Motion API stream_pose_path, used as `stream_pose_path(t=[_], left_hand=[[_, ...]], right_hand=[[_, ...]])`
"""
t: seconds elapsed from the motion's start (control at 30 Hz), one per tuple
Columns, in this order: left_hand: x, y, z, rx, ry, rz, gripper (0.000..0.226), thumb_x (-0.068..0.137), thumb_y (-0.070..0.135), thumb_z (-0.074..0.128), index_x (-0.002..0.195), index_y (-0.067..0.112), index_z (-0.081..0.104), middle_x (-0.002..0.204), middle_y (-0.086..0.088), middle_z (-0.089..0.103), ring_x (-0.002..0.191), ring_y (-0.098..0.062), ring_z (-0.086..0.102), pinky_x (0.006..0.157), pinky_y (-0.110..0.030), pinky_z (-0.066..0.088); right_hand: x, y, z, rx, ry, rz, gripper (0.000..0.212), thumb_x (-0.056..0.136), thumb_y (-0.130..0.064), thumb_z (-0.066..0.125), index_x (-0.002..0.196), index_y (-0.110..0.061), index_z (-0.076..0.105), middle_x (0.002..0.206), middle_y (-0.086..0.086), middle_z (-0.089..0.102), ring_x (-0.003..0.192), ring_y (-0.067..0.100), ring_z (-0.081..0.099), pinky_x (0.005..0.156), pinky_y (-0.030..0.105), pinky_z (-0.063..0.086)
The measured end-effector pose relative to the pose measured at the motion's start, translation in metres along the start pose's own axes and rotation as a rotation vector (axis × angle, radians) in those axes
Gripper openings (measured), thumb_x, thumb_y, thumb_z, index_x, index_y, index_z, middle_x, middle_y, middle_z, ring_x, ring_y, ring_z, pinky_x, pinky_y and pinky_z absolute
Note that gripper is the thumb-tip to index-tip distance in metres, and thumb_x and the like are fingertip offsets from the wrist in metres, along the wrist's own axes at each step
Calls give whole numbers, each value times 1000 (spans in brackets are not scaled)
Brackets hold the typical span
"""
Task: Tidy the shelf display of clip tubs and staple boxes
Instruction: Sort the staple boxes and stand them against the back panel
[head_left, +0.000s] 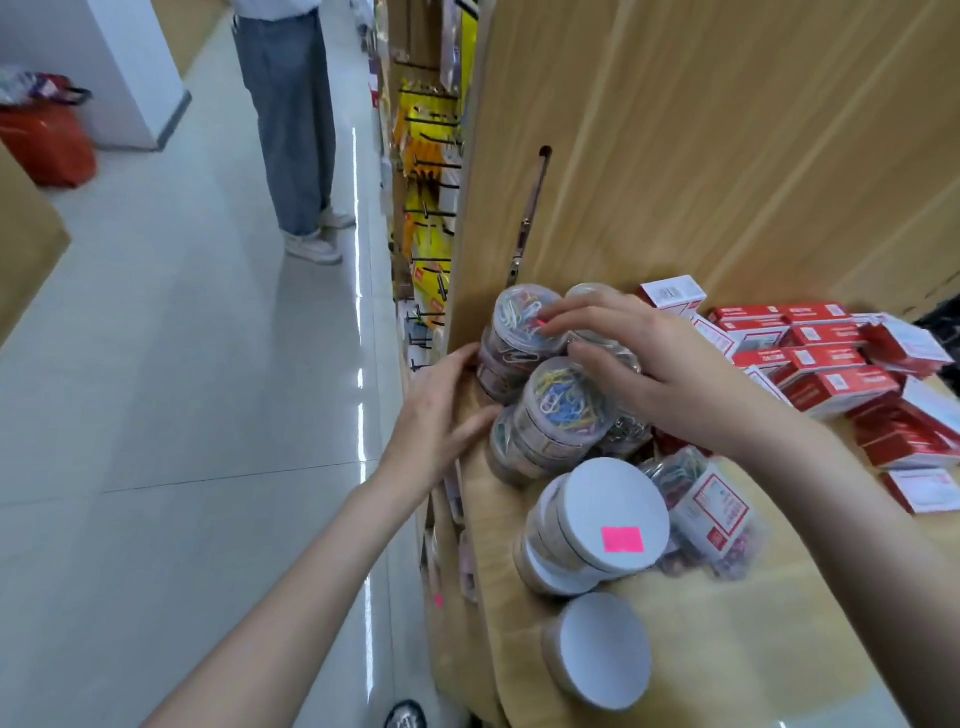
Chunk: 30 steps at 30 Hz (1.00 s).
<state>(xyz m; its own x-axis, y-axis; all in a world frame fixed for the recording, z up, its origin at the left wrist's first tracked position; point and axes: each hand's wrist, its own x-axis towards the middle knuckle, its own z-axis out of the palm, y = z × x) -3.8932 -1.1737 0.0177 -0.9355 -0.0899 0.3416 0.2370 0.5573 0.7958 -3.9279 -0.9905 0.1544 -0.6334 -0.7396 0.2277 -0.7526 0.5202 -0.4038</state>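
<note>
Clear round tubs of coloured paper clips stand stacked at the left end of a wooden shelf (779, 613). My left hand (441, 415) rests flat against the left side of the stacks, fingers straight, touching the back stack (519, 332) and the front stack (563, 410). My right hand (639, 364) lies over the tubs from the right, fingertips on the lid of the back stack. Tubs with white lids (613, 512) lie nearer me, one bearing a pink sticker. Red and white staple boxes (826, 364) are piled loosely on the right.
A clear square box of clips (711, 514) lies tilted beside the white-lidded tubs. Another white-lidded tub (602, 649) sits at the shelf's front edge. A person (291, 130) stands in the tiled aisle to the left, near a red bag (49, 145). Hooks with hanging goods (426, 208) line the neighbouring rack.
</note>
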Motion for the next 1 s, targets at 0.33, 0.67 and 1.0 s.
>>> stream_pose_path(t=[0.33, 0.67, 1.0], left_hand=[[1, -15, -6, 70, 25, 93, 63, 79, 50, 51, 131, 16, 42, 118, 3, 55, 103, -8, 40, 88, -24, 32], [-4, -11, -5, 85, 89, 102, 56, 78, 49, 57, 119, 11, 51, 111, -2, 58, 101, -18, 51, 88, -33, 41], [3, -16, -9, 139, 106, 153, 58, 77, 52, 56, 118, 11, 55, 108, -2, 61, 100, -17, 51, 84, -29, 36]], right_hand=[[0, 3, -6, -31, -56, -47, 34, 92, -27, 39, 114, -12, 61, 124, -6, 57, 115, 13, 49, 99, 20, 32], [7, 3, 0, -54, -34, -79, 38, 83, 0, 42, 113, -11, 61, 124, -6, 56, 115, 16, 47, 99, 21, 32], [7, -1, -1, -45, -52, -27, 59, 69, 5, 33, 118, -11, 60, 130, -3, 53, 124, 5, 41, 106, 15, 28]])
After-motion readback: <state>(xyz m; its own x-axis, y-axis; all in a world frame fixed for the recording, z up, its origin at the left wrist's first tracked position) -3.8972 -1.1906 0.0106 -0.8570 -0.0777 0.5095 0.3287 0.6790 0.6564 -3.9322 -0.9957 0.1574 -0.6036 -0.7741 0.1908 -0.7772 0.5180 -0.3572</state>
